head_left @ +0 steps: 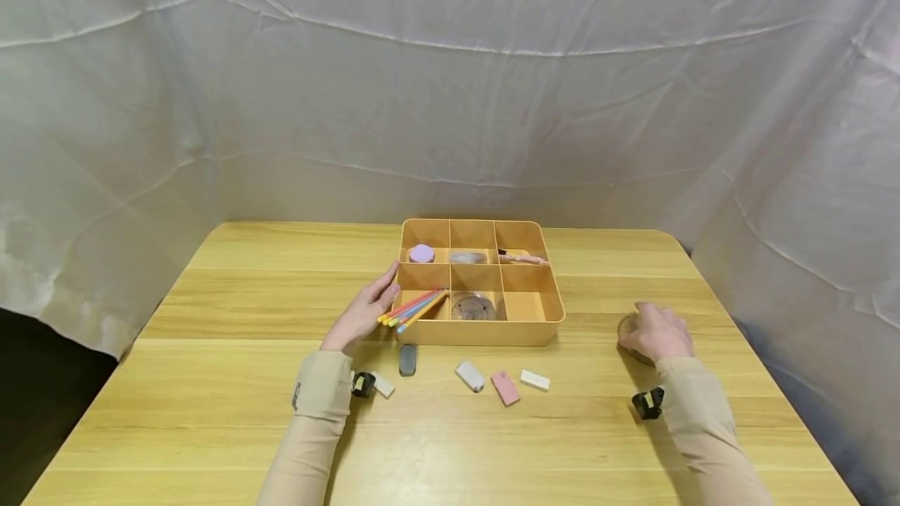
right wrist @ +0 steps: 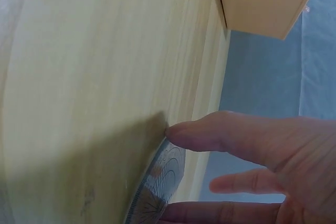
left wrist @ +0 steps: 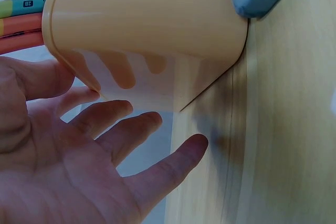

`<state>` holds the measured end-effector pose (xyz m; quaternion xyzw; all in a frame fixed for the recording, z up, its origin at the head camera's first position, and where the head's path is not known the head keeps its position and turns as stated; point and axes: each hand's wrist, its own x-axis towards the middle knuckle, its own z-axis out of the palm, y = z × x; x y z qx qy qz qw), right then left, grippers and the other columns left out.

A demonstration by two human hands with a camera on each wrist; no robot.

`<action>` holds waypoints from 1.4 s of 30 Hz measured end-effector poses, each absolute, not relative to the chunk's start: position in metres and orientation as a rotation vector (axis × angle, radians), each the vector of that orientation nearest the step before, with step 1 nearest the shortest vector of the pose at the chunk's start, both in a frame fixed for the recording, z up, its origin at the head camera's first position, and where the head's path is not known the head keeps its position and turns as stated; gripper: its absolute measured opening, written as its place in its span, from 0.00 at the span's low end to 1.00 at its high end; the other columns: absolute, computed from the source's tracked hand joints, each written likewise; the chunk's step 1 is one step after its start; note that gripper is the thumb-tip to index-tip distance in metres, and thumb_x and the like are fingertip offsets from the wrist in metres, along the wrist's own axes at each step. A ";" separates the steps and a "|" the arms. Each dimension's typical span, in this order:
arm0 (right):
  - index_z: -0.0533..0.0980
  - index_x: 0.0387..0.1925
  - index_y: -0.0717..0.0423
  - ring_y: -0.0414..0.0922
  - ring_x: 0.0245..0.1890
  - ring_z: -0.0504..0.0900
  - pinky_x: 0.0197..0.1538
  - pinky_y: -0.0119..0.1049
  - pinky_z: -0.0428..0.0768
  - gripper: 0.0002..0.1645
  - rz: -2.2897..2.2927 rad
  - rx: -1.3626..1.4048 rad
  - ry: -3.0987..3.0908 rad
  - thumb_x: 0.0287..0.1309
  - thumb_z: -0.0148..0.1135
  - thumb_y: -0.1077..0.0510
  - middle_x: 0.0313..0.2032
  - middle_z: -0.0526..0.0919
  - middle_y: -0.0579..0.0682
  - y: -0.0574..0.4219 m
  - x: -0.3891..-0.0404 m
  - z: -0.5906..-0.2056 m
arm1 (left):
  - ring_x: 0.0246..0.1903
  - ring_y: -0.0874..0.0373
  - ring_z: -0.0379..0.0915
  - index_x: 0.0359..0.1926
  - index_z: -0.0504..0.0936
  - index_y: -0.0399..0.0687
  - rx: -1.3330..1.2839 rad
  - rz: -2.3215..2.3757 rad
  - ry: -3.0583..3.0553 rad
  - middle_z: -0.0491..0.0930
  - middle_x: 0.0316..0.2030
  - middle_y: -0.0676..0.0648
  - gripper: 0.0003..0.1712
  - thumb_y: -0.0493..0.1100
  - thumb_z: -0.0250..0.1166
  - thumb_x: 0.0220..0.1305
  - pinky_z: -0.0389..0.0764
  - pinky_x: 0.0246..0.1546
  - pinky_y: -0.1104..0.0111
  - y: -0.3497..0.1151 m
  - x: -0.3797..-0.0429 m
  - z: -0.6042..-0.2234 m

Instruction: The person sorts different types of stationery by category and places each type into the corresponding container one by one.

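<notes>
My left hand is at the left side of an orange six-compartment organizer, thumb near its rim and fingers loosely spread along the wall. Several colored pencils lean out over the front rim from its front left compartment. At the right of the table, my right hand pinches a clear protractor with printed lines; its thumb is on the edge and other fingers are behind. Another clear round template lies in the front middle compartment.
A lavender round item, a clear item and pink pens occupy the back compartments. Before the organizer lie a dark grey oblong, a light grey oblong, a pink block and white blocks.
</notes>
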<state>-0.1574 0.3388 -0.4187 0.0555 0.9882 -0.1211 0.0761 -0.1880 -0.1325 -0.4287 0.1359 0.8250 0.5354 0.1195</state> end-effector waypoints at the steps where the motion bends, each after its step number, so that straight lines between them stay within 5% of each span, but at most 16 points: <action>1: 0.64 0.64 0.77 0.77 0.51 0.77 0.53 0.66 0.78 0.49 -0.370 0.171 2.959 0.45 0.73 0.55 0.57 0.73 0.81 0.339 -0.157 -0.418 | 0.76 0.33 0.48 0.80 0.44 0.41 0.398 1.566 2.410 0.45 0.79 0.32 0.32 0.44 0.41 0.82 0.51 0.77 0.43 -0.133 -0.188 -0.429; 16: 0.60 0.68 0.77 0.78 0.52 0.76 0.52 0.68 0.78 0.50 -0.478 0.181 2.978 0.50 0.66 0.53 0.60 0.70 0.81 0.337 -0.151 -0.418 | 0.75 0.33 0.51 0.79 0.45 0.40 0.432 1.543 2.438 0.46 0.78 0.32 0.32 0.44 0.41 0.82 0.53 0.76 0.43 -0.132 -0.188 -0.430; 25: 0.64 0.67 0.74 0.70 0.43 0.84 0.48 0.65 0.79 0.46 -0.616 0.073 3.135 0.55 0.67 0.50 0.46 0.84 0.75 0.318 -0.151 -0.414 | 0.75 0.32 0.51 0.79 0.45 0.39 0.438 1.541 2.448 0.47 0.78 0.32 0.32 0.44 0.41 0.82 0.54 0.76 0.42 -0.132 -0.188 -0.430; 33: 0.66 0.68 0.69 0.66 0.46 0.86 0.51 0.61 0.80 0.42 -0.801 -0.022 3.223 0.59 0.65 0.51 0.50 0.84 0.73 0.290 -0.152 -0.401 | 0.75 0.33 0.50 0.80 0.43 0.42 0.394 1.567 2.409 0.45 0.79 0.33 0.33 0.45 0.41 0.82 0.53 0.76 0.43 -0.132 -0.189 -0.431; 42: 0.72 0.63 0.69 0.62 0.37 0.88 0.42 0.55 0.85 0.36 -0.928 -0.223 3.319 0.55 0.68 0.57 0.44 0.86 0.70 0.251 -0.154 -0.396 | 0.75 0.32 0.50 0.80 0.43 0.41 0.401 1.566 2.407 0.45 0.79 0.32 0.33 0.45 0.40 0.82 0.53 0.76 0.43 -0.132 -0.188 -0.430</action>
